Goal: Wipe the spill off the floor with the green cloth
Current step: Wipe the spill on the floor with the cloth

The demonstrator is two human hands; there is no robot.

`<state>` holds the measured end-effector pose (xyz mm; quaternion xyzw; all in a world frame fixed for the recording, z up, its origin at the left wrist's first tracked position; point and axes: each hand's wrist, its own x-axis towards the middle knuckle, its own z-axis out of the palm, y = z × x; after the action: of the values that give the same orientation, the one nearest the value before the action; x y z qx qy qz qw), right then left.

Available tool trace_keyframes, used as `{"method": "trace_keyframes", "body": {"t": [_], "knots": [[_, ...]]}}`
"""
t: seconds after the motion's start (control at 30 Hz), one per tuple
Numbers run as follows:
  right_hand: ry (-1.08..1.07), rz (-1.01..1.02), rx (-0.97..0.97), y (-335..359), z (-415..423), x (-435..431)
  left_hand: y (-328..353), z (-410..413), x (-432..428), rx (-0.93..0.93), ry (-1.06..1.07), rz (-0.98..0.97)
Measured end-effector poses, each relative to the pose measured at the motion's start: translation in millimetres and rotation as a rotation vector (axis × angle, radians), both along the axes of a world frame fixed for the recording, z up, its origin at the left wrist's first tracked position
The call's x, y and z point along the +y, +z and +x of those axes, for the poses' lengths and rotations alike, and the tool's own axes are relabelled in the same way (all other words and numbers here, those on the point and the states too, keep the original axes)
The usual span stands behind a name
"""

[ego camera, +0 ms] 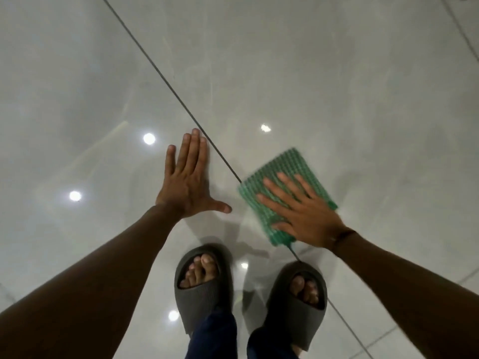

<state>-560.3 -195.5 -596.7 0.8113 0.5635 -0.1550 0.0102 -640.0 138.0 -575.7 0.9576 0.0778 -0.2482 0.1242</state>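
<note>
The green cloth (282, 172), ribbed and roughly square, lies flat on the glossy grey tiled floor (337, 86) just right of a dark grout line. My right hand (305, 216) presses on it palm down with fingers spread, covering its lower right part. The cloth's edges look blurred. My left hand (189, 182) rests flat on the bare floor to the left of the grout line, fingers together and thumb out, holding nothing. No spill is plainly visible on the shiny tile; faint streaks show ahead of the cloth.
My two feet in dark grey slippers (204, 288) stand just below the hands. A dark grout line (166, 81) runs diagonally from top left to bottom right. Ceiling lights reflect as bright spots on the floor.
</note>
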Motion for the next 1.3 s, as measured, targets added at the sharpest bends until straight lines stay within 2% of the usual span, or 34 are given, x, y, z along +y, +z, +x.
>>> {"method": "trace_keyframes", "body": {"t": [0.07,0.13,0.27,0.33,0.4,0.47,0.57,0.67,0.73,0.8,0.93,1.0,1.07,1.13,1.2,1.3], "knots": [[-0.035,-0.068,-0.067,9.3,28.1,-57.2,-1.1,-0.8,0.1,-0.004,0.001,-0.001],[-0.209,-0.122,-0.09,15.3,70.3,-73.7,-2.1,-2.4,0.8,-0.022,0.007,-0.005],[-0.841,-0.054,-0.121,14.2,130.3,38.0,-0.2,-1.3,-0.3,-0.013,-0.003,-0.014],[-0.959,-0.015,-0.116,11.6,129.9,104.1,2.7,0.5,-1.4,0.007,0.002,-0.005],[-0.836,0.032,-0.096,11.2,106.8,144.4,8.0,2.7,-1.2,0.033,0.0,-0.007],[-0.578,0.068,-0.05,6.4,65.2,145.0,12.6,3.1,-3.2,0.057,-0.003,-0.003],[-0.313,0.036,0.02,3.9,5.5,89.7,16.1,6.1,-3.9,0.08,-0.009,-0.011],[-0.221,-0.043,0.026,3.5,-15.3,-4.7,13.4,5.6,-2.8,0.057,-0.004,-0.019],[-0.272,-0.098,-0.019,7.3,12.1,-50.7,12.3,4.6,-1.7,0.046,-0.003,-0.038],[-0.472,-0.127,-0.043,9.0,57.5,-54.5,11.0,3.5,-2.6,0.032,0.006,-0.03],[-0.983,-0.046,-0.133,7.0,124.1,49.0,12.3,4.6,-2.2,0.033,0.001,-0.035],[-1.026,-0.027,-0.115,4.5,127.1,108.3,9.1,4.2,-2.1,0.024,0.002,-0.02],[-0.854,0.02,-0.072,4.5,106.0,151.1,6.1,4.0,-1.0,0.018,-0.001,-0.03],[-0.578,0.055,-0.027,1.3,63.6,164.5,2.8,2.7,-0.5,-0.002,0.004,-0.029],[-0.386,0.063,0.027,-0.5,18.0,146.7,0.2,2.1,1.8,-0.008,0.002,-0.053],[-0.283,0.001,0.077,1.6,-25.9,90.6,0.2,1.4,1.2,-0.005,0.027,-0.066]]}}
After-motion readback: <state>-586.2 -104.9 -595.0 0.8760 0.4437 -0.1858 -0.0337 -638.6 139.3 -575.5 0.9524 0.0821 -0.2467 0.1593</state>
